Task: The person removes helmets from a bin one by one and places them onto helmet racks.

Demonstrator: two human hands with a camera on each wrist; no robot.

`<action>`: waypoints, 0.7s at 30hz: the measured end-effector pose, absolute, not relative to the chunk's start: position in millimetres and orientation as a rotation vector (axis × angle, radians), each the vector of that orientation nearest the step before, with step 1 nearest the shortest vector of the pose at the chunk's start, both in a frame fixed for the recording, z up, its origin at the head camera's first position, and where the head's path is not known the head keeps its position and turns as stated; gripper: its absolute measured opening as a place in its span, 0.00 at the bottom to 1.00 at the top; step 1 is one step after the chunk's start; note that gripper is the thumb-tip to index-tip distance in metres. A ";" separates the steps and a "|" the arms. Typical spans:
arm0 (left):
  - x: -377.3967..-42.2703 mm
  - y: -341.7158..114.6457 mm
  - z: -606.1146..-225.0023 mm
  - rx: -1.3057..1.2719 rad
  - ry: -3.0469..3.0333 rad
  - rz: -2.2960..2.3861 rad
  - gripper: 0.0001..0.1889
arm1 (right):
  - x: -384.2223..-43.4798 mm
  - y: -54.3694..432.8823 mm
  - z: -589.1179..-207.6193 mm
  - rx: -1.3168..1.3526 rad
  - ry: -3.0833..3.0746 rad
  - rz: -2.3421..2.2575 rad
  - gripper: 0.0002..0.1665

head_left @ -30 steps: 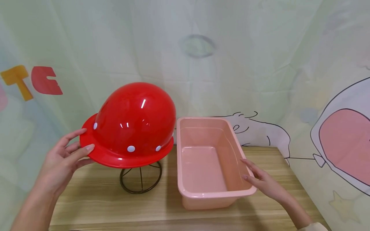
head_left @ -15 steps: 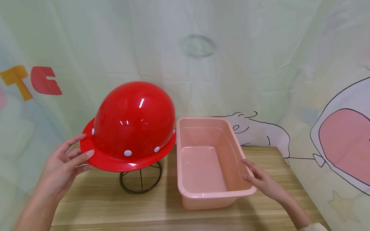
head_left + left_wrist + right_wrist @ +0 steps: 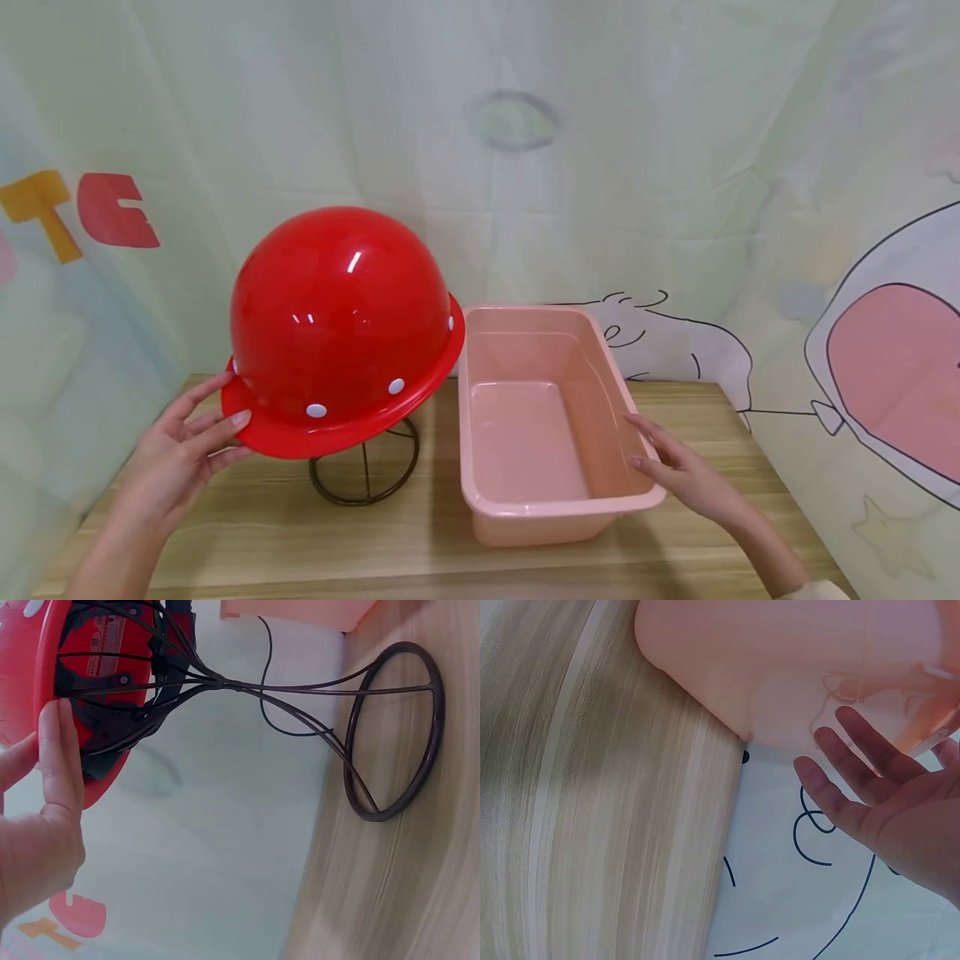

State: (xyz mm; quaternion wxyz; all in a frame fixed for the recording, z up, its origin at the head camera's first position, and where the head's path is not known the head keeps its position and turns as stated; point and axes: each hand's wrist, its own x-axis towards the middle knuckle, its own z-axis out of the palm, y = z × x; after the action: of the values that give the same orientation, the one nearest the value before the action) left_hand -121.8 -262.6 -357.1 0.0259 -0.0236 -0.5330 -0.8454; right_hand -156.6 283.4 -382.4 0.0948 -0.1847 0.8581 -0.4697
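Note:
A glossy red hard hat with white rivets sits over a dark wire stand, its brim dipping at the near left. My left hand pinches this brim, thumb on top and other fingers underneath. The left wrist view looks up at the hat's inner harness, with the wires reaching into it. My right hand holds the right rim of a pink plastic basin; thumb and index finger reach over the rim. Its other fingers spread loosely outside the wall in the right wrist view.
Hat stand and basin stand side by side on a wood-grain table. A pale printed cloth with cartoon drawings hangs close behind and along both sides. The hat's right brim overlaps the basin's back left corner in the head view.
The hard hat has turned on its stand, its left brim coming lower and nearer while its right brim rises. My left hand moved down with it. Right hand and basin stayed put.

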 end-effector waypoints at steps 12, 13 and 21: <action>-119.5 -263.2 -359.2 -0.060 -1.670 -2.571 0.23 | -157.4 284.4 -382.2 -0.507 2.551 -1.377 0.34; -119.0 -263.1 -359.1 -0.068 -1.661 -2.574 0.22 | -157.9 284.7 -382.5 -0.506 2.549 -1.378 0.34; -115.3 -264.2 -355.6 -0.179 -1.557 -2.631 0.22 | -159.0 285.6 -383.2 -0.518 2.552 -1.377 0.34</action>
State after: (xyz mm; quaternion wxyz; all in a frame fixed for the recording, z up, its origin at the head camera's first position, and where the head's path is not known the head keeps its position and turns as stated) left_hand -115.3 -264.2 -355.6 0.0399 -0.0584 -0.5080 -0.8585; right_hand -159.0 285.6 -383.2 0.0978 -0.1751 0.8623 -0.4651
